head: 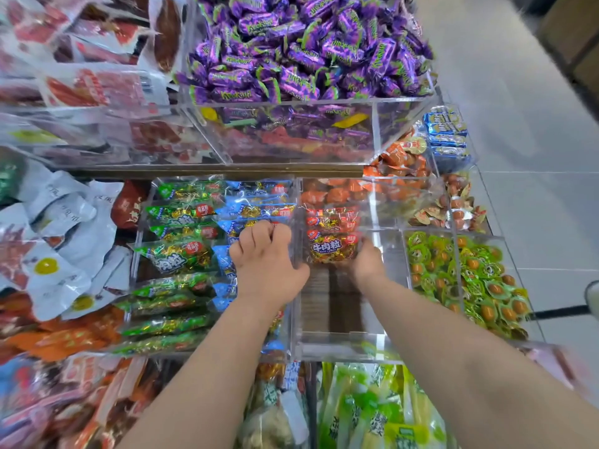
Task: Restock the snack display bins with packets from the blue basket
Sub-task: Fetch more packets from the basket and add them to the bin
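Several clear bins [340, 338] on a tiered shelf [227, 171], with grey tiled floor [518, 92] to the right. Red packets [332, 247] stand upright at the back of your half-empty bin, likely so the labels face forward. Your right hand [368, 260] holds the front one. Your left hand [265, 251] is curled at the divider [295, 196], grip unclear. Blue basket unseen.

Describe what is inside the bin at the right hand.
The bin holds red packets at its far end, right hand touching the nearest; the near half is bare. Anything beneath them is covered.
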Available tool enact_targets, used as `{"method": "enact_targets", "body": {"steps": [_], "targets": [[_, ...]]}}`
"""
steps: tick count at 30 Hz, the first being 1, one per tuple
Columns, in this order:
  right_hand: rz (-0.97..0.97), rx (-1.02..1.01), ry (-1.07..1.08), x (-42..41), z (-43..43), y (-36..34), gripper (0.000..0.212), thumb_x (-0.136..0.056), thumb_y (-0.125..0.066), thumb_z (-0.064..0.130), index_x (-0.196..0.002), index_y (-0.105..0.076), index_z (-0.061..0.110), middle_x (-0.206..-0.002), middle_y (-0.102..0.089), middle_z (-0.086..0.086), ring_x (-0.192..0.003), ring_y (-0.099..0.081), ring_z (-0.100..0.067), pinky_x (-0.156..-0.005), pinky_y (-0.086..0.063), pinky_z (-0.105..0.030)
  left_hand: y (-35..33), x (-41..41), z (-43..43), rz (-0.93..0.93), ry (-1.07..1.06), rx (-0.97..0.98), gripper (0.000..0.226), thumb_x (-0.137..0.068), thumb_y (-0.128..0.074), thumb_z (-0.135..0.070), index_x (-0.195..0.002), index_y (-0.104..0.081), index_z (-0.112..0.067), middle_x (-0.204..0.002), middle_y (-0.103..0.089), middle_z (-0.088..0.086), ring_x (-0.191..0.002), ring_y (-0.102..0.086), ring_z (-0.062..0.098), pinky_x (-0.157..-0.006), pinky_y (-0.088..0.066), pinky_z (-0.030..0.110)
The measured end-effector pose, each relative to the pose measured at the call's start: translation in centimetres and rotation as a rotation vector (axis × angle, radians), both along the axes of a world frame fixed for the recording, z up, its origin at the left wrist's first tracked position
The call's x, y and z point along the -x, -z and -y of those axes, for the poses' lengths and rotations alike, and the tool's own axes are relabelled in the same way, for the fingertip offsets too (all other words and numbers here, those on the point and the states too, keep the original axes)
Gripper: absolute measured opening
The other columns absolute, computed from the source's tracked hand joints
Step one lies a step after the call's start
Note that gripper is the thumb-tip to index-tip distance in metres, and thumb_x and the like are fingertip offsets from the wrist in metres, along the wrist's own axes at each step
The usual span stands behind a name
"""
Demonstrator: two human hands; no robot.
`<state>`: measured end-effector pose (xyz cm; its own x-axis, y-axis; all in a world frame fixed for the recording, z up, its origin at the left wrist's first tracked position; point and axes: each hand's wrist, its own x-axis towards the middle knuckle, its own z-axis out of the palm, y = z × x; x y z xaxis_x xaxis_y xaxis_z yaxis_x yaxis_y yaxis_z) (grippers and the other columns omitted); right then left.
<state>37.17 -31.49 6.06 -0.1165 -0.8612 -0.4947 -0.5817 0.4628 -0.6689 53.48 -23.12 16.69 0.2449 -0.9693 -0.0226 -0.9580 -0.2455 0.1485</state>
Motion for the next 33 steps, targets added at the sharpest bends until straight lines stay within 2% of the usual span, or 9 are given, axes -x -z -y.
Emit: {"method": "enact_targets", "body": {"steps": [4, 9, 12, 14, 17, 20, 27, 30, 33], "targets": [[0.083, 0.040, 0.074, -0.8, 0.8, -0.7, 0.065, -0.066, -0.083, 0.008, -0.120, -0.048, 0.006, -0.119, -0.062, -0.013, -0.109, -0.059, -0.028, -0.093, -0.046, -0.034, 0.3, -0.1, 0.0, -0.006, 0.005, 0.023, 0.043, -0.070, -0.060, -0.050, -0.096, -0.035, -0.026, -0.098, -0.014, -0.006, -0.088, -0.011, 0.016, -0.073, -0.009, 0.033], [0.064, -0.006, 0.083, -0.6, 0.1, -0.9, 0.090, -0.064, -0.086, 0.018, -0.136, -0.033, 0.008, -0.134, -0.048, -0.016, -0.120, -0.051, -0.031, -0.095, -0.041, -0.032, 0.2, 0.0, 0.0, -0.014, 0.012, 0.051, 0.042, -0.072, -0.060, -0.049, -0.099, -0.038, -0.025, -0.098, -0.013, -0.006, -0.091, -0.014, 0.017, -0.075, -0.012, 0.034], [-0.029, 0.020, 0.055, -0.3, -0.4, -1.0, 0.104, -0.068, -0.083, 0.027, -0.147, -0.017, 0.009, -0.145, -0.031, -0.018, -0.132, -0.036, -0.033, -0.106, -0.032, -0.039, 0.1, 0.6, -0.7, 0.024, 0.031, 0.136, 0.058, -0.069, -0.068, -0.039, -0.119, -0.050, -0.015, -0.109, -0.036, 0.004, -0.102, -0.035, 0.028, -0.082, -0.024, 0.039], [-0.035, 0.059, 0.051, -0.6, -0.5, -1.1, 0.101, -0.070, -0.082, 0.029, -0.146, -0.018, 0.010, -0.145, -0.028, -0.017, -0.133, -0.032, -0.032, -0.107, -0.031, -0.039, 0.1, 1.0, -0.9, 0.046, 0.029, 0.155, 0.077, -0.067, -0.071, -0.034, -0.134, -0.046, -0.006, -0.121, -0.046, 0.015, -0.110, -0.043, 0.037, -0.088, -0.031, 0.046], [0.047, 0.151, 0.053, -1.3, 0.2, -1.4, 0.090, -0.065, -0.086, 0.024, -0.137, -0.034, 0.011, -0.135, -0.045, -0.011, -0.126, -0.045, -0.027, -0.105, -0.038, -0.038, 0.3, 1.1, -0.9, 0.041, -0.014, 0.088, 0.091, -0.077, -0.061, -0.040, -0.151, -0.018, -0.008, -0.150, -0.023, 0.017, -0.142, -0.012, 0.039, -0.112, -0.009, 0.053], [0.184, 0.136, 0.103, -1.9, 1.0, -1.7, 0.081, -0.060, -0.088, 0.016, -0.126, -0.042, 0.017, -0.124, -0.056, -0.004, -0.119, -0.053, -0.024, -0.103, -0.042, -0.042, 0.5, 0.8, -0.7, 0.055, 0.011, 0.077, 0.095, -0.082, -0.054, -0.042, -0.154, -0.001, -0.009, -0.160, 0.006, 0.016, -0.142, 0.027, 0.029, -0.111, 0.021, 0.048], [0.261, 0.034, 0.120, -0.7, -0.8, -1.3, 0.109, -0.064, -0.086, 0.017, -0.145, -0.014, 0.012, -0.140, -0.045, -0.009, -0.128, -0.045, -0.026, -0.108, -0.036, -0.044, 0.8, 0.7, -0.6, 0.048, 0.034, 0.097, 0.097, -0.080, -0.057, -0.042, -0.153, -0.004, -0.007, -0.161, 0.005, 0.014, -0.144, 0.021, 0.024, -0.110, 0.023, 0.046], [0.126, 0.020, 0.084, 0.8, -3.2, -1.8, 0.092, -0.076, -0.078, 0.026, -0.147, -0.022, 0.008, -0.147, -0.037, -0.011, -0.132, -0.039, -0.028, -0.107, -0.035, -0.035, 0.8, 0.7, -0.7, 0.034, 0.031, 0.077, 0.096, -0.082, -0.057, -0.044, -0.154, -0.003, -0.009, -0.161, 0.008, 0.013, -0.147, 0.017, 0.027, -0.111, 0.022, 0.046], [0.198, 0.082, 0.141, 2.5, -6.3, -3.6, 0.049, -0.086, -0.066, 0.021, -0.130, -0.050, 0.009, -0.129, -0.056, -0.009, -0.113, -0.054, -0.022, -0.089, -0.039, -0.022, 0.1, 0.7, -0.7, 0.004, 0.033, 0.034, 0.094, -0.085, -0.053, -0.048, -0.154, 0.002, -0.013, -0.161, 0.012, 0.010, -0.147, 0.017, 0.027, -0.114, 0.015, 0.050]]}}
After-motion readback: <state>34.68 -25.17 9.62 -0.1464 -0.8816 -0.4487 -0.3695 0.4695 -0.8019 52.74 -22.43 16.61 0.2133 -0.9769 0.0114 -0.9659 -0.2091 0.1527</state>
